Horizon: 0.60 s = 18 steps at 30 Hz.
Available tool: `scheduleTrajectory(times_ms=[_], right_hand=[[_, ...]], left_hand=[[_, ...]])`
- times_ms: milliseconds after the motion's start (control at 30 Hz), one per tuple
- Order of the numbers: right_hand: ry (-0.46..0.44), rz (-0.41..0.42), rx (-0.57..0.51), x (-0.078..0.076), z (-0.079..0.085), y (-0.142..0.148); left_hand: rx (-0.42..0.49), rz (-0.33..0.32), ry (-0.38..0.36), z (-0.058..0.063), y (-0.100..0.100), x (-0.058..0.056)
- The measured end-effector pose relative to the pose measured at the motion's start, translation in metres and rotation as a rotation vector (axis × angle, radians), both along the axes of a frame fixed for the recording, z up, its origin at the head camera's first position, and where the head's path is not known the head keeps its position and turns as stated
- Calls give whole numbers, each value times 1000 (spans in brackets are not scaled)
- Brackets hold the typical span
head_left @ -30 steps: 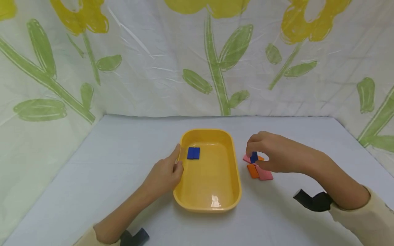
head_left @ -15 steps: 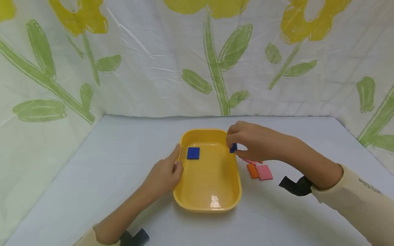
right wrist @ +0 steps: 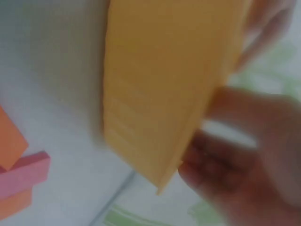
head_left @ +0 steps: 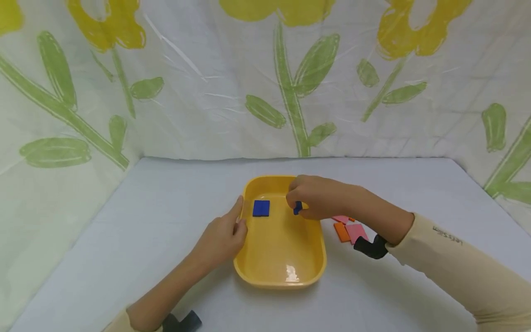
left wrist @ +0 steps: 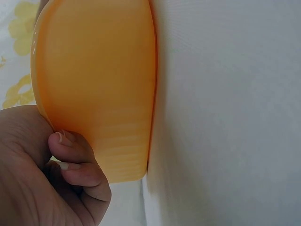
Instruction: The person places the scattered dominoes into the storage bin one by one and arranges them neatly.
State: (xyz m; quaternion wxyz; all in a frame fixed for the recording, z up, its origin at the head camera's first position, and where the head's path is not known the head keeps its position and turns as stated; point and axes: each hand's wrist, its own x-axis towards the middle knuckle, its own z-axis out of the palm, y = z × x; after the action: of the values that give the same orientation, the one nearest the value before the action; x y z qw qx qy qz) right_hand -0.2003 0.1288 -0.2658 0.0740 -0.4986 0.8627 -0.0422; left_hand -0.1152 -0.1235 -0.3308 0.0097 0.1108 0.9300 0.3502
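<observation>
A yellow plastic tray (head_left: pixel 282 258) stands on the table in the head view. My left hand (head_left: pixel 220 237) grips its left rim; in the left wrist view the curled fingers (left wrist: pixel 77 174) lie against the outer wall. Inside, near the far left, lie blue tiles (head_left: pixel 261 208) side by side, looking like one square. Over the tray's right part, my right hand (head_left: pixel 319 196) pinches another small blue tile (head_left: pixel 297 208) between thumb and fingers. In the blurred right wrist view, the right hand (right wrist: pixel 249 150) reaches past the tray wall (right wrist: pixel 160 94), and its tile is hidden.
Right of the tray lie loose orange tiles (head_left: pixel 342 232) and pink tiles (head_left: pixel 356 232), partly beneath the right forearm. A white sheet with painted flowers (head_left: pixel 290 87) hangs behind the white table (head_left: pixel 174 184).
My right hand has lifted a blue tile from the pile and carried it left, past the tray's right rim to above the inside. The left hand and tray have stayed put.
</observation>
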Motion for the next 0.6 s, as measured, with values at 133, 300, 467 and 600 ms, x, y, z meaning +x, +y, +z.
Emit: scheduleTrajectory(times_ms=[133, 300, 467, 600], right_hand=[[0, 29, 13, -8, -9, -10], [-6, 76, 5, -15, -17, -17], [-31, 92, 26, -21, -28, -24], [-39, 79, 21, -25, -35, -27]], left_hand=[[7, 5, -5, -2, 0, 0], [7, 5, -10, -2, 3, -1], [-2, 14, -16, -1, 2, -2], [-11, 18, -11, -1, 0, -1]])
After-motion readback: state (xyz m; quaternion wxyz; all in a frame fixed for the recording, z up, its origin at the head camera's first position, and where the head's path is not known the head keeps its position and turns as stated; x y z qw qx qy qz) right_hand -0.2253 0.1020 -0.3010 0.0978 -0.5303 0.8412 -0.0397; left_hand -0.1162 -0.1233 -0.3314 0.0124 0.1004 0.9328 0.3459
